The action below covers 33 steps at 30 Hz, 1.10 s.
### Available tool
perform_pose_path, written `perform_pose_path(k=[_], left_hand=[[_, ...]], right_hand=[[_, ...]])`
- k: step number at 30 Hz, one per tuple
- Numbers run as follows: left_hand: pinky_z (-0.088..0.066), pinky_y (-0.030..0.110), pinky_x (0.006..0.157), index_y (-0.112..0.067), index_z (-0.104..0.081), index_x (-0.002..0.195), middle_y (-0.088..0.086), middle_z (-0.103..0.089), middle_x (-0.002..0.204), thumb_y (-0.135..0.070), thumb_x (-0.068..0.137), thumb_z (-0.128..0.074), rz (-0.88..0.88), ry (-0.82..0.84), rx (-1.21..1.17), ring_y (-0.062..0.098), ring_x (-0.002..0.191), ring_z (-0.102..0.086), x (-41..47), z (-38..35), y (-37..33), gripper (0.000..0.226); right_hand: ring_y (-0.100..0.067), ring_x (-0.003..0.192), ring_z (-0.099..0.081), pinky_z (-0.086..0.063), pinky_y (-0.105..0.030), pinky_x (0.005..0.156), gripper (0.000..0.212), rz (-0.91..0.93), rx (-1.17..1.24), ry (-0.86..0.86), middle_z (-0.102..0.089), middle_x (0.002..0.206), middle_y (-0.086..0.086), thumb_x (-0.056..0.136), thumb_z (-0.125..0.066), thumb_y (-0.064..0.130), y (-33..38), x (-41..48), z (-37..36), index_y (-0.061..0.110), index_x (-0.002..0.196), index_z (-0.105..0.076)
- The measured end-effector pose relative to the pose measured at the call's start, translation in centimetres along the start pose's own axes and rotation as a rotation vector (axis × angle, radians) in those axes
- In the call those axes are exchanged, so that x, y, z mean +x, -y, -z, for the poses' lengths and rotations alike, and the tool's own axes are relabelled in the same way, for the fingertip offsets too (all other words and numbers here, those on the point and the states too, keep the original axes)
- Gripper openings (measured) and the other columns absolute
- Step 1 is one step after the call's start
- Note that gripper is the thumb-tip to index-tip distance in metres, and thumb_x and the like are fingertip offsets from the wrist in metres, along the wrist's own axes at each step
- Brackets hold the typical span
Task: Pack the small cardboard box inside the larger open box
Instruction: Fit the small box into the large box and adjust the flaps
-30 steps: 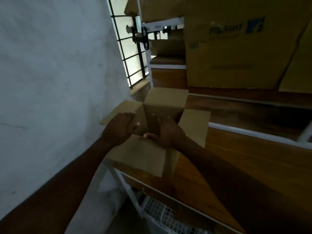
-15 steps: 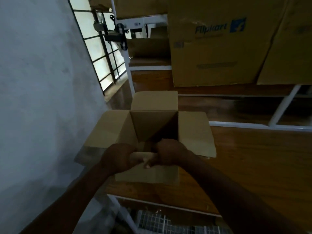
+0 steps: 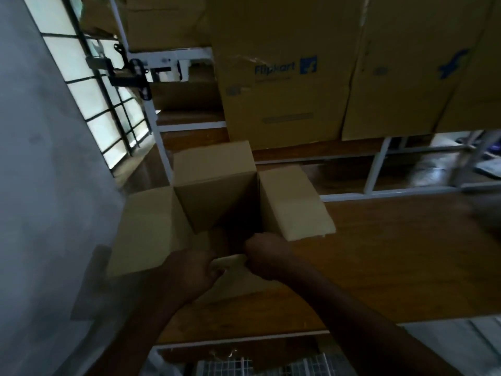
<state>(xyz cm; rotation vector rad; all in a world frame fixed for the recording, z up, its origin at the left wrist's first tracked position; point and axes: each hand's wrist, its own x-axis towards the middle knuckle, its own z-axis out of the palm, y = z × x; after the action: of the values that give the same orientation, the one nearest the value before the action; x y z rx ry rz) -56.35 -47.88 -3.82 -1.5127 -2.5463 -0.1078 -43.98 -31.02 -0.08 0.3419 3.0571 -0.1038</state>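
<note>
An open brown cardboard box (image 3: 217, 202) stands on the left end of the wooden table, all its flaps spread outward. Its inside is dark and I cannot see what lies in it. My left hand (image 3: 189, 275) and my right hand (image 3: 264, 256) are closed side by side on the near flap (image 3: 230, 263) at the box's front rim, folding it toward me. No separate small box is visible.
A grey wall (image 3: 48, 213) runs close on the left, with a barred window (image 3: 103, 109) behind. Large printed cartons (image 3: 284, 77) fill the shelf beyond the box. The wooden table top (image 3: 393, 261) stretches to the right. A wire rack (image 3: 244, 367) lies under the table.
Both hands moved from inside the box opening back to its near rim and closed on the near flap. The view swung right and the box now sits square to me.
</note>
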Motion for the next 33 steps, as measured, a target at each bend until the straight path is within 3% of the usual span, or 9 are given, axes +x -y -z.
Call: perform_pose_path(k=[4, 9, 13, 16, 20, 24, 26, 33], left_hand=[[-0.049, 0.034, 0.073, -0.035, -0.071, 0.113, -0.001, -0.076, 0.105, -0.069, 0.092, -0.047, -0.025, -0.074, 0.119, 0.024, 0.101, -0.071, 3.0, 3.7, -5.5, 0.047], [-0.048, 0.034, 0.074, -0.036, -0.070, 0.112, -0.003, -0.075, 0.105, -0.064, 0.093, -0.053, -0.137, -0.208, 0.120, 0.025, 0.101, -0.070, 6.6, 10.0, -14.9, 0.038], [-0.046, 0.033, 0.068, -0.037, -0.071, 0.109, -0.005, -0.076, 0.098, -0.063, 0.091, -0.056, -0.235, -0.318, 0.094, 0.023, 0.091, -0.071, 8.3, 14.4, -24.4, 0.035], [-0.044, 0.032, 0.066, -0.038, -0.071, 0.110, -0.006, -0.076, 0.094, -0.061, 0.092, -0.057, -0.296, -0.377, 0.114, 0.022, 0.089, -0.072, 9.2, 17.5, -33.0, 0.032], [-0.040, 0.032, 0.063, -0.036, -0.071, 0.105, -0.004, -0.075, 0.091, -0.062, 0.093, -0.053, -0.332, -0.446, 0.091, 0.023, 0.087, -0.072, 10.2, 20.7, -43.5, 0.034], [-0.049, 0.032, 0.062, -0.032, -0.072, 0.098, -0.005, -0.072, 0.081, -0.062, 0.092, -0.046, -0.378, -0.491, 0.033, 0.022, 0.076, -0.070, 11.3, 22.8, -53.0, 0.040], [-0.052, 0.033, 0.064, -0.031, -0.073, 0.098, -0.005, -0.071, 0.078, -0.060, 0.090, -0.044, -0.411, -0.506, -0.002, 0.022, 0.073, -0.068, 11.9, 23.7, -57.7, 0.041], [-0.053, 0.031, 0.063, -0.030, -0.074, 0.094, -0.008, -0.068, 0.073, -0.054, 0.094, -0.054, -0.561, -0.570, -0.103, 0.016, 0.066, -0.064, 16.1, 25.4, -71.7, 0.031]], right_hand=[[-0.026, 0.071, -0.063, -0.043, -0.032, 0.057, 0.020, -0.084, 0.009, -0.119, -0.054, 0.072, -0.003, 0.093, -0.063, 0.028, -4.0, -4.6, 3.9, 0.010, 0.089, -0.071], [-0.026, 0.071, -0.064, -0.043, -0.032, 0.057, 0.017, -0.178, -0.016, -0.285, -0.044, 0.062, 0.002, 0.090, -0.066, 0.027, -10.8, -12.1, 8.8, 0.011, 0.088, -0.072], [-0.020, 0.068, -0.060, -0.044, -0.030, 0.056, 0.018, -0.218, -0.032, -0.396, -0.059, 0.076, 0.001, 0.088, -0.066, 0.030, -17.6, -19.0, 11.4, 0.020, 0.101, -0.073], [-0.011, 0.063, -0.060, -0.050, -0.029, 0.053, 0.016, -0.279, -0.062, -0.473, -0.064, 0.075, 0.006, 0.087, -0.066, 0.033, -23.3, -25.4, 13.2, 0.024, 0.098, -0.073], [-0.012, 0.066, -0.061, -0.052, -0.031, 0.055, 0.015, -0.316, -0.122, -0.506, -0.065, 0.078, 0.006, 0.087, -0.067, 0.034, -29.8, -34.2, 16.3, 0.026, 0.099, -0.073], [-0.021, 0.076, -0.066, -0.050, -0.030, 0.059, 0.019, -0.346, -0.179, -0.558, -0.070, 0.087, 0.001, 0.083, -0.068, 0.033, -35.7, -42.2, 18.9, 0.028, 0.101, -0.074], [-0.016, 0.073, -0.065, -0.051, -0.030, 0.058, 0.016, -0.385, -0.202, -0.565, -0.069, 0.086, 0.004, 0.085, -0.067, 0.032, -38.7, -45.9, 19.8, 0.028, 0.100, -0.073], [-0.014, 0.071, -0.063, -0.049, -0.029, 0.055, 0.016, -0.546, -0.258, -0.595, -0.068, 0.085, 0.003, 0.087, -0.068, 0.033, -48.9, -56.2, 21.8, 0.025, 0.100, -0.073]])
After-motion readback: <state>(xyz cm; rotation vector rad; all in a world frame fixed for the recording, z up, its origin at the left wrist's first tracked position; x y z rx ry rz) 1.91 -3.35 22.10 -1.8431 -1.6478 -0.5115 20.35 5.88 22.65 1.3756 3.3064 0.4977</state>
